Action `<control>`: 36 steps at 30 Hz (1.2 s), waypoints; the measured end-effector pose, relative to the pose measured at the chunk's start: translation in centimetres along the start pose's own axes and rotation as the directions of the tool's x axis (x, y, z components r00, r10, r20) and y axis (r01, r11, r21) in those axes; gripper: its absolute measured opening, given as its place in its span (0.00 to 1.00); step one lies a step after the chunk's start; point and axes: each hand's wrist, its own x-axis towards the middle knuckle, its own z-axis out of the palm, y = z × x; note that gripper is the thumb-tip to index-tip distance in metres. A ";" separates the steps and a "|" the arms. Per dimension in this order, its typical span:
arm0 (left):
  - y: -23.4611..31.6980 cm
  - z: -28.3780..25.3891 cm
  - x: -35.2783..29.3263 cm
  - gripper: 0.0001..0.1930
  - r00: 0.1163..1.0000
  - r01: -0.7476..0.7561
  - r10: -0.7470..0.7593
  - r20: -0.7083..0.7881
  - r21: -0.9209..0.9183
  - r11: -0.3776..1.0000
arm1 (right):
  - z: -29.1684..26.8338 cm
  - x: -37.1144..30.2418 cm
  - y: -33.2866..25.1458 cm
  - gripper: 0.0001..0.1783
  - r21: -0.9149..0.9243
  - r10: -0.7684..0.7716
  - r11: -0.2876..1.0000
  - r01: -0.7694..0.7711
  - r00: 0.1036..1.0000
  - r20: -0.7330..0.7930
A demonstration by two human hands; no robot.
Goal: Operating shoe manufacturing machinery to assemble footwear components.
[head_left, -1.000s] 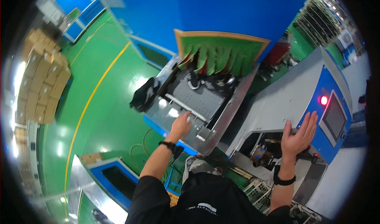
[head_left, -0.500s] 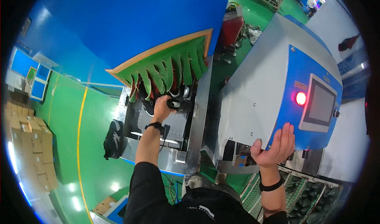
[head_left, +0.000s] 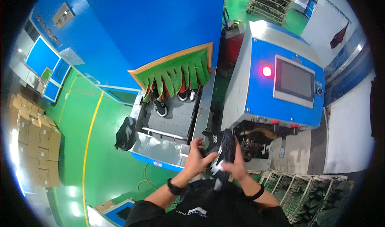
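Observation:
Close in front of my body I hold a black shoe [head_left: 227, 148] with white patches on its side, between both hands. My left hand [head_left: 197, 161] grips it from the left, thumb across it, beside the part with a white mark on the tongue. My right hand [head_left: 236, 163] is closed on it from the right, thumb near the white patch. The fingers' far sides are hidden. Whether one shoe or two lie between my hands I cannot tell. Beyond my left hand, a black-and-white shoe [head_left: 161, 109] rests on the grey perforated conveyor [head_left: 172, 120], toes toward me.
A green strip curtain [head_left: 174, 80] hangs over the tunnel mouth of the blue machine [head_left: 168, 18]. Another black shoe [head_left: 126, 134] sits at the conveyor's left edge. On the right stands a machine with a screen [head_left: 294, 81] and lit red lamp [head_left: 266, 71]. Wire racks [head_left: 304, 193] stand lower right.
My left hand has come back from the conveyor with a shoe. My right hand has left the machine's panel and joined it. The view has shifted; the conveyor's remaining shoes sit nearer the curtain.

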 end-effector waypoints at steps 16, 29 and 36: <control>1.9 11.7 -6.3 0.11 0.493 -0.676 0.153 0.856 0.266 0.688 | -14.2 -12.7 -1.1 0.56 -0.660 0.328 0.697 -0.281 0.943 -0.054; -3.7 11.8 -4.6 0.16 0.874 0.156 -0.198 0.444 0.131 0.979 | -18.0 -10.0 -2.0 0.50 -0.302 -0.062 0.950 -0.083 0.895 -0.442; -15.7 10.9 -7.0 0.15 0.813 0.336 -0.339 0.473 0.095 0.937 | -15.3 -4.2 -1.4 0.54 -0.846 -0.188 0.449 -0.287 0.896 -0.403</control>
